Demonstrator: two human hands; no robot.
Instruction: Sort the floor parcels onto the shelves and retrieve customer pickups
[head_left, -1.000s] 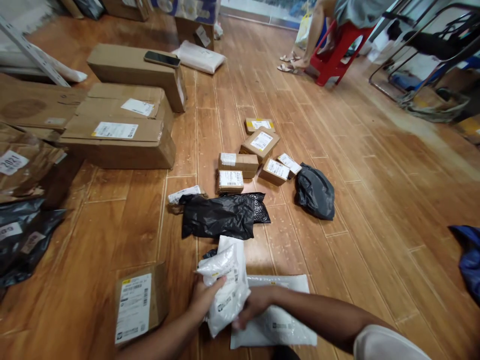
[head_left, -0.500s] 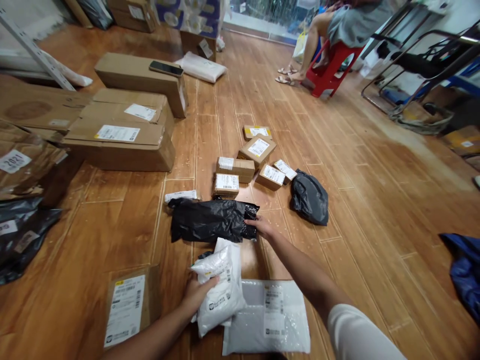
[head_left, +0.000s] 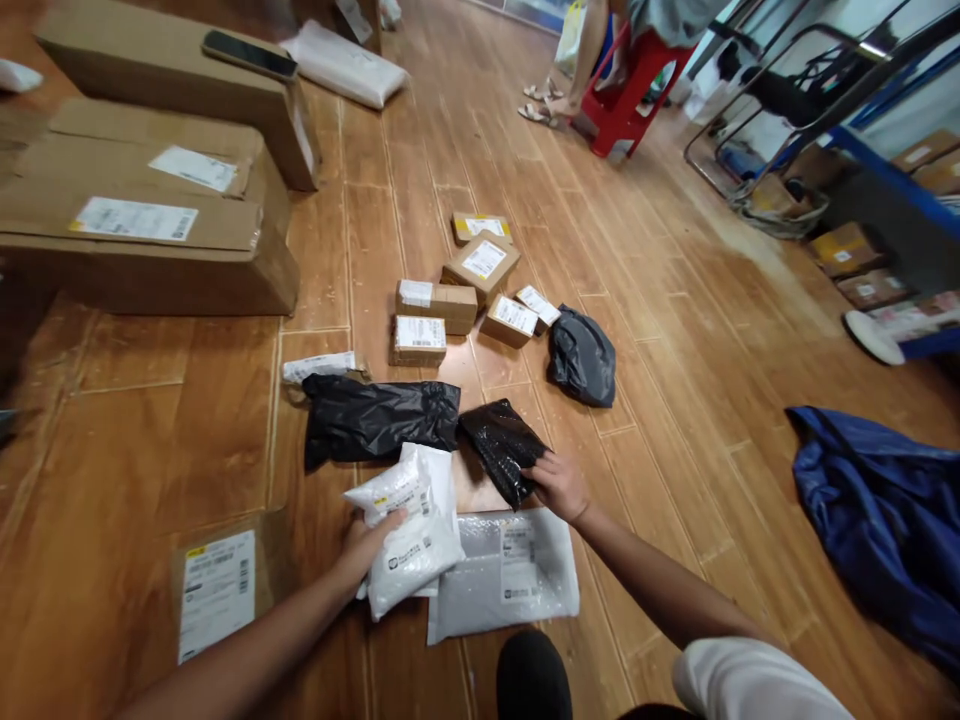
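Note:
My left hand [head_left: 371,545] is closed on a white plastic mailer bag [head_left: 420,545] with a printed label, its thumb on top. Another white packet [head_left: 442,470] shows behind that bag. My right hand [head_left: 559,487] grips the near right corner of a shiny black bubble mailer [head_left: 506,445], tilted above the floor. Left of it lies a longer black plastic parcel [head_left: 382,415]. Below both hands a large grey-white bubble mailer [head_left: 480,600] rests on the floor, label up.
Several small labelled cartons [head_left: 480,262] and a dark bag [head_left: 581,355] lie ahead. Big cartons [head_left: 150,240], one carrying a phone [head_left: 249,54], stand at left. A flat box [head_left: 277,560] is near left, blue cloth [head_left: 862,530] at right. A person sits on a red stool [head_left: 630,90].
My right hand has drawn the black bubble mailer away from the long black parcel, to the right and nearer me. My left hand keeps the white mailer bag. The view has shifted.

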